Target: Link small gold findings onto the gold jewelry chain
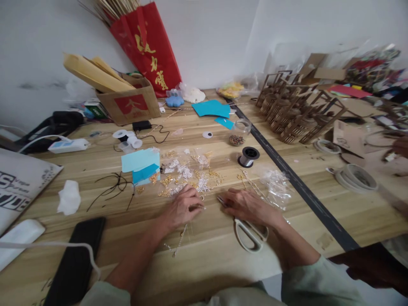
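My left hand [185, 207] is closed in a pinch, with a tiny shiny piece showing at its fingertips; its kind is too small to tell. Below it lies a thin chain with small charms [181, 239]. My right hand [244, 205] rests with curled fingers over scissors [249, 239], whose pale handles stick out beneath it. A dark pointed tip shows past its fingertips; whether this is the scissors' blade I cannot tell. Just beyond both hands are heaps of small silver and gold beads and findings [202, 183]. To the right lies a clear plastic bag [276, 187].
A wire spool [248, 157] and a jar of beads [238, 134] stand behind my right hand. Blue cards [140, 160], black cord [116, 189] and a black phone [76, 259] lie left. Wooden frames [290, 110] are at back right; another person's hand shows at the right edge.
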`<state>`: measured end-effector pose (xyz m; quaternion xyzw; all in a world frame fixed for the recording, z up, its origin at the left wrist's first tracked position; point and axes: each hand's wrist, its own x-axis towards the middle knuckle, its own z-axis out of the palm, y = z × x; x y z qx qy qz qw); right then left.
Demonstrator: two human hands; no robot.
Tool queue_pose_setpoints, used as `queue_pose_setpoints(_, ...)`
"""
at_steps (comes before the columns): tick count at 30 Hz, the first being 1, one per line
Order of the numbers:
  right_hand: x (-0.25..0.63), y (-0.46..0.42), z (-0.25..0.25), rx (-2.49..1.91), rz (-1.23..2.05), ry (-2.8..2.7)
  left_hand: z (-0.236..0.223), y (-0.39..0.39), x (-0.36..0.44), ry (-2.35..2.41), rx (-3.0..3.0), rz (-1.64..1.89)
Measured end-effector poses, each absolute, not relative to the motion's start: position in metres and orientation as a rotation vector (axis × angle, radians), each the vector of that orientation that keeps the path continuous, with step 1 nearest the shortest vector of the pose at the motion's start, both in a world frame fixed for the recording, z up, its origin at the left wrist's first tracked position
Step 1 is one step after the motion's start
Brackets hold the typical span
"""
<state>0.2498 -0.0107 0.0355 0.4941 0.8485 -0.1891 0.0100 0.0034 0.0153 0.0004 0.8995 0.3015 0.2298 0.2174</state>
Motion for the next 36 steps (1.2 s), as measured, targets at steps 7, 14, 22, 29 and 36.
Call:
queue_pose_setpoints(7,0.254,-0.006,0.038,1.593,-0.677,2.544,-0.003,0.009,0.007,0.840,2.656,0.498)
queue_pose_setpoints(14,0.257,-0.001,0.032,1.603,-0.704,2.540,-0.005,0.007,0.011,0.861,2.678,0.513)
queue_pose_setpoints(22,0.259,-0.001,0.033,1.696,-0.587,2.556,-0.005,0.005,0.011,0.796,2.564,0.514)
queue_pose_setpoints(29,0.242,-0.013,0.033,1.362,-0.603,2.951,-0.001,0.014,0.007,0.795,2.451,0.593)
queue_pose_setpoints(36,0.222,-0.029,0.021,1.053,-0.333,3.041,-0.005,0.016,0.003,0.761,2.564,0.520)
